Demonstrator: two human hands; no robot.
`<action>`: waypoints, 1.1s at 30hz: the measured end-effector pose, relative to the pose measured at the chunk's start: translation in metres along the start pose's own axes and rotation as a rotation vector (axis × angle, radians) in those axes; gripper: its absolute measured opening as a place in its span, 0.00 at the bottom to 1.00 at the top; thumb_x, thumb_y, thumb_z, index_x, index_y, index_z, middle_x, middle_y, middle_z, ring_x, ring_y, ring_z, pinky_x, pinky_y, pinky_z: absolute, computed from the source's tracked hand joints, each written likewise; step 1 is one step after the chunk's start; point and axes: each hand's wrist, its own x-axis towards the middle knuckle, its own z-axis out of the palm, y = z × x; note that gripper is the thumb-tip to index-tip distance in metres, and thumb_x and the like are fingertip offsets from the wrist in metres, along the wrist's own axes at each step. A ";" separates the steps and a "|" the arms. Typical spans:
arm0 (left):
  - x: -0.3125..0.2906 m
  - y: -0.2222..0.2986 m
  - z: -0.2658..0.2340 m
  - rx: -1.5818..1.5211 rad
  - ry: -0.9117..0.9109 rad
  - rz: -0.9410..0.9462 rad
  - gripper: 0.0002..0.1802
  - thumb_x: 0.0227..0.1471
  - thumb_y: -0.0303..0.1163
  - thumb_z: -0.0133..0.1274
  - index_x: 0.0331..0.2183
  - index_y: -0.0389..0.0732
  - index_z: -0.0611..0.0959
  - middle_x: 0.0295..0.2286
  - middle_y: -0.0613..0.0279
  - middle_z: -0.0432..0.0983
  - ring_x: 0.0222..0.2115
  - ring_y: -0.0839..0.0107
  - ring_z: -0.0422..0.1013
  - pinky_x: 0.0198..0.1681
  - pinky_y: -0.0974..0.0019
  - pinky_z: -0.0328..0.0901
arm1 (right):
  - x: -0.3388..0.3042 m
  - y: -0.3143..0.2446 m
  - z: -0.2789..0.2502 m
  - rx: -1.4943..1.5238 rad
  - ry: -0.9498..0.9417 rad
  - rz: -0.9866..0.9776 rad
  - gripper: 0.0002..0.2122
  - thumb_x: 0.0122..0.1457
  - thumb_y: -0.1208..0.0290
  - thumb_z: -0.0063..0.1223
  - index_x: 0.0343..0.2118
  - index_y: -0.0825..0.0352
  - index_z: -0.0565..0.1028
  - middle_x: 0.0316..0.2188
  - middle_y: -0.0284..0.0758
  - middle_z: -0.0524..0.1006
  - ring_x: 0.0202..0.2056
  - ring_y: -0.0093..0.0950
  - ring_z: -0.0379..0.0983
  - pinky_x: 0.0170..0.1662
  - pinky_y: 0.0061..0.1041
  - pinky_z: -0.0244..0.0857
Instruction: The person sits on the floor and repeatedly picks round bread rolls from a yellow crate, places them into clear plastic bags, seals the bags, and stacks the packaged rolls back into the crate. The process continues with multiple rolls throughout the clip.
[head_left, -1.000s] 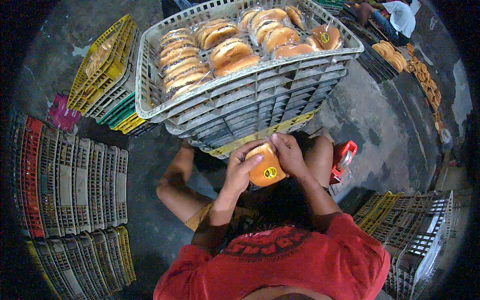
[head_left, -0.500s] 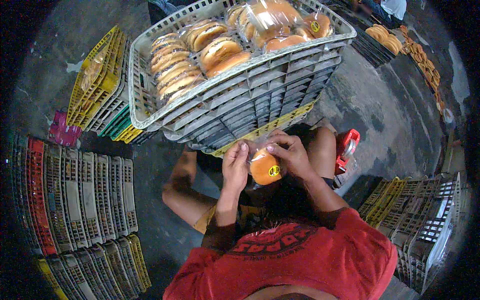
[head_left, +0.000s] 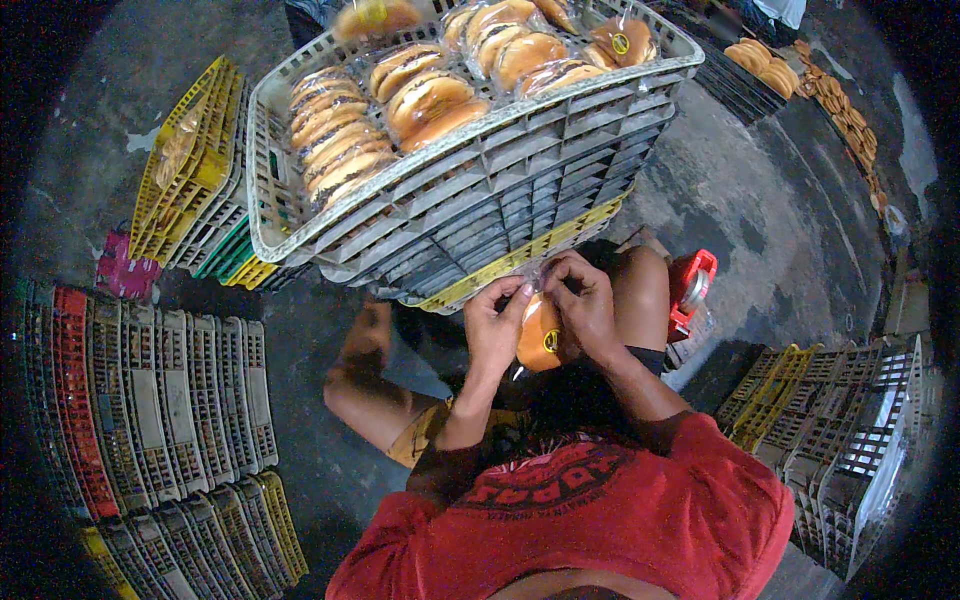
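A round bun (head_left: 540, 335) in a clear plastic bag, with a yellow round label, hangs upright between my hands above my lap. My left hand (head_left: 493, 325) pinches the left side of the bag's gathered top, thumb against the fingers. On the other side, my right hand (head_left: 582, 300) pinches the same plastic with curled fingers. Just ahead stands a grey crate (head_left: 470, 190) atop a stack. Rows of bagged filled buns (head_left: 340, 140) fill much of it. Another bagged bun (head_left: 375, 18) shows blurred at its far rim.
To my right sits a red tape dispenser (head_left: 692, 290) with a pale roll. Stacked crates stand at the left (head_left: 185, 390), far left (head_left: 190, 170) and lower right (head_left: 820, 410). More buns (head_left: 760, 68) lie at the far right, beside a person's clothing (head_left: 785, 12).
Both hands have moved slightly right and closer together at the bag's top, and the bun has turned partly sideways. A blurred bagged bun has appeared at the crate's far rim.
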 end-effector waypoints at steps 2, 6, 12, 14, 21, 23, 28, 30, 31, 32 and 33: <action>-0.003 0.000 0.000 0.074 0.011 0.054 0.09 0.50 0.23 0.59 0.36 0.31 0.82 0.28 0.61 0.80 0.29 0.76 0.73 0.38 0.71 0.67 | 0.001 -0.003 -0.002 -0.037 -0.064 -0.026 0.05 0.52 0.77 0.58 0.32 0.69 0.78 0.31 0.36 0.76 0.36 0.28 0.73 0.43 0.25 0.66; -0.004 0.002 0.004 0.036 0.071 0.184 0.12 0.49 0.21 0.59 0.38 0.32 0.78 0.28 0.60 0.79 0.32 0.75 0.73 0.40 0.71 0.66 | 0.005 -0.005 -0.011 -0.134 -0.118 -0.113 0.07 0.53 0.76 0.58 0.35 0.69 0.79 0.31 0.37 0.77 0.36 0.29 0.74 0.44 0.26 0.66; 0.002 -0.002 0.001 -0.050 -0.017 0.056 0.13 0.47 0.18 0.59 0.37 0.35 0.76 0.30 0.62 0.77 0.32 0.76 0.73 0.40 0.72 0.67 | 0.010 -0.011 -0.020 0.037 -0.169 0.229 0.09 0.53 0.75 0.59 0.36 0.71 0.77 0.30 0.34 0.75 0.38 0.26 0.71 0.45 0.25 0.63; 0.004 0.001 0.004 -0.056 0.062 0.073 0.11 0.46 0.17 0.60 0.34 0.36 0.77 0.29 0.64 0.77 0.32 0.77 0.73 0.40 0.73 0.67 | 0.005 -0.016 -0.018 -0.194 -0.162 0.034 0.08 0.52 0.75 0.59 0.35 0.71 0.77 0.31 0.35 0.74 0.40 0.28 0.70 0.46 0.27 0.62; 0.018 0.008 0.007 0.096 -0.071 0.338 0.04 0.50 0.20 0.57 0.29 0.32 0.78 0.31 0.61 0.76 0.34 0.72 0.71 0.42 0.68 0.65 | 0.007 -0.012 -0.021 -0.193 -0.050 -0.130 0.07 0.52 0.73 0.59 0.32 0.70 0.77 0.35 0.39 0.73 0.40 0.34 0.70 0.45 0.30 0.63; 0.016 0.009 0.017 -0.020 -0.036 0.274 0.05 0.52 0.23 0.55 0.29 0.31 0.78 0.31 0.59 0.74 0.35 0.69 0.70 0.41 0.68 0.64 | 0.010 -0.010 -0.015 -0.022 0.029 -0.153 0.06 0.53 0.73 0.58 0.30 0.70 0.77 0.35 0.38 0.73 0.39 0.31 0.70 0.44 0.29 0.63; -0.001 0.022 0.048 -0.040 -0.002 0.181 0.06 0.55 0.26 0.53 0.33 0.32 0.79 0.31 0.62 0.75 0.33 0.73 0.69 0.40 0.70 0.64 | -0.009 0.002 -0.024 0.159 0.200 0.035 0.06 0.53 0.77 0.53 0.23 0.68 0.67 0.26 0.31 0.70 0.31 0.21 0.65 0.37 0.20 0.61; -0.005 0.007 0.060 -0.140 -0.040 0.193 0.06 0.54 0.24 0.53 0.34 0.33 0.79 0.29 0.63 0.76 0.30 0.77 0.69 0.37 0.71 0.64 | -0.017 0.013 -0.032 0.384 0.265 0.011 0.06 0.53 0.76 0.53 0.24 0.66 0.68 0.26 0.30 0.69 0.30 0.21 0.65 0.35 0.21 0.61; -0.010 0.014 0.063 -0.075 -0.067 0.171 0.07 0.53 0.23 0.53 0.36 0.34 0.79 0.27 0.66 0.76 0.28 0.78 0.69 0.34 0.73 0.65 | -0.019 0.023 -0.042 0.465 0.329 0.032 0.06 0.54 0.75 0.54 0.24 0.66 0.69 0.26 0.30 0.69 0.30 0.22 0.66 0.36 0.21 0.62; -0.011 0.005 0.061 -0.014 -0.097 0.135 0.09 0.52 0.22 0.54 0.38 0.34 0.80 0.26 0.66 0.76 0.28 0.79 0.70 0.34 0.73 0.65 | -0.021 0.019 -0.060 0.276 0.374 0.091 0.05 0.56 0.74 0.52 0.26 0.67 0.70 0.27 0.31 0.70 0.31 0.22 0.68 0.37 0.20 0.63; -0.014 -0.004 0.058 0.047 -0.125 0.100 0.10 0.51 0.22 0.55 0.39 0.35 0.80 0.25 0.66 0.77 0.27 0.79 0.70 0.33 0.74 0.65 | -0.025 0.015 -0.090 0.087 0.412 0.151 0.05 0.58 0.73 0.51 0.27 0.67 0.71 0.28 0.32 0.71 0.31 0.22 0.69 0.38 0.19 0.63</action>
